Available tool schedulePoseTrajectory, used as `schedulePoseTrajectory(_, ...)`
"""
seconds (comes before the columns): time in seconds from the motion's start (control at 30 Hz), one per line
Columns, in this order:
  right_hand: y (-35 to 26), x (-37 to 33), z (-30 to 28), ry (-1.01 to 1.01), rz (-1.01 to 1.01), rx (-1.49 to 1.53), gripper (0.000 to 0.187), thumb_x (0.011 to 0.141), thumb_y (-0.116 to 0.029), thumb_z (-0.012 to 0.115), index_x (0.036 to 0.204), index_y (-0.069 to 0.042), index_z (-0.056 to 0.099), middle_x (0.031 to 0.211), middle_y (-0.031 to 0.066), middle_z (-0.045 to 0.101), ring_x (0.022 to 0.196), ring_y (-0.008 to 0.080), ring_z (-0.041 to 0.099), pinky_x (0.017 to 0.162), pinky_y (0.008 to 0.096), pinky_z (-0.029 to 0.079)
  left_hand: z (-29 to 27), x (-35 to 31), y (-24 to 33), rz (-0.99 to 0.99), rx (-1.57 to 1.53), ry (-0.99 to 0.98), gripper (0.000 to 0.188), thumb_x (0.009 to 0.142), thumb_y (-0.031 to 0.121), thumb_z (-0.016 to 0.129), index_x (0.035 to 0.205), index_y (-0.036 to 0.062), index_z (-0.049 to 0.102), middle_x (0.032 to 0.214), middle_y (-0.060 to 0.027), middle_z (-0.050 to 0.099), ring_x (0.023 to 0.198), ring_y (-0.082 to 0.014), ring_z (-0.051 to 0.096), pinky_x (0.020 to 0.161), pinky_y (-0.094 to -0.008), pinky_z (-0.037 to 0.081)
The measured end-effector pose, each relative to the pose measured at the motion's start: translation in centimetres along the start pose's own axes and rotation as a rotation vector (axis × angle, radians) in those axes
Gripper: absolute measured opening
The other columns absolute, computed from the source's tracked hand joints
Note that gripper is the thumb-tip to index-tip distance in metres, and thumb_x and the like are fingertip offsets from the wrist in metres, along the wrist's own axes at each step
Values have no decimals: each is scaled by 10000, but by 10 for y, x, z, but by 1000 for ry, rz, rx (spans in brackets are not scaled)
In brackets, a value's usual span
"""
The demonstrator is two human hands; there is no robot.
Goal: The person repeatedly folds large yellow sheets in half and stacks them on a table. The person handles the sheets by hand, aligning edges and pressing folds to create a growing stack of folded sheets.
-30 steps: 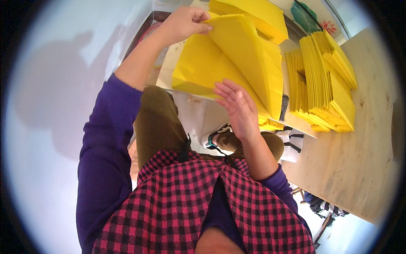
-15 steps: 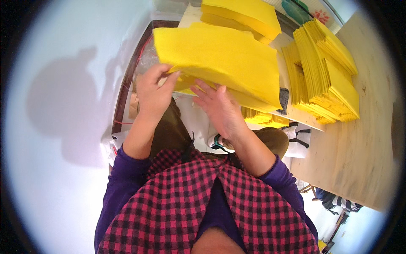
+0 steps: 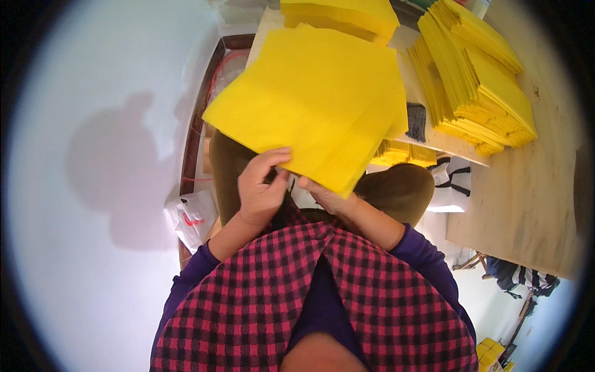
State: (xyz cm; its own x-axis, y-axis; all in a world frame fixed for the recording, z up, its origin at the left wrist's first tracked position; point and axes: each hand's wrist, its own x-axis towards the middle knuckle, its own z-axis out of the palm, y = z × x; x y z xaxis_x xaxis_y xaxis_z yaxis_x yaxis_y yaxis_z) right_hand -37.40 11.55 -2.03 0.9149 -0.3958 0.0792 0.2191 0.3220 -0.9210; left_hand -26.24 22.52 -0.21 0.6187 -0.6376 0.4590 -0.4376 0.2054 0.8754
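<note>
- Pinching the near edge of a yellow sheet (image 3: 310,102), the left hand (image 3: 260,191) has its fingers bent over the top side.
- The right hand (image 3: 338,199) is just beside it, partly beneath the sheet's near corner; its fingers are mostly hidden, so I cannot tell whether they grip.
- The sheet slopes from above the bench (image 3: 439,140) out past its near edge, over the brown trousers (image 3: 400,189).
- By that near edge, just right of the sheet, lies a dark grey pad (image 3: 416,124).
- Behind the sheet, toward the far edge, sits a yellow pile (image 3: 347,25).
- Along the bench's right side stands a large yellow stack (image 3: 474,87).
- Below the near edge are a yellow bundle (image 3: 400,154) and a white bag with black straps (image 3: 447,197).
</note>
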Motion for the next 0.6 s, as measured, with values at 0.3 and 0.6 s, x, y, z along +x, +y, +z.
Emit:
schedulePoseTrajectory(0.3, -10, -57, -13, 428, 81, 398, 468, 965, -321, 521, 1293, 2, 439, 1248, 102, 501, 1126, 223, 500, 965, 348, 416, 49, -22, 19, -65, -92, -576, 565, 823, -23, 583, 1361, 36, 420, 1371, -162, 450, 1276, -255, 446, 1054, -350, 366)
schedulePoseTrajectory(0.6, -27, -68, -27, 788, 32, 411, 343, 989, -257, 455, 1246, -30, 454, 1187, 123, 546, 1033, 244, 569, 829, 369, 492, 67, -26, 37, -309, -363, -783, 653, 841, 20, 602, 1429, 47, 319, 1391, -136, 425, 1247, -223, 477, 1030, -346, 391)
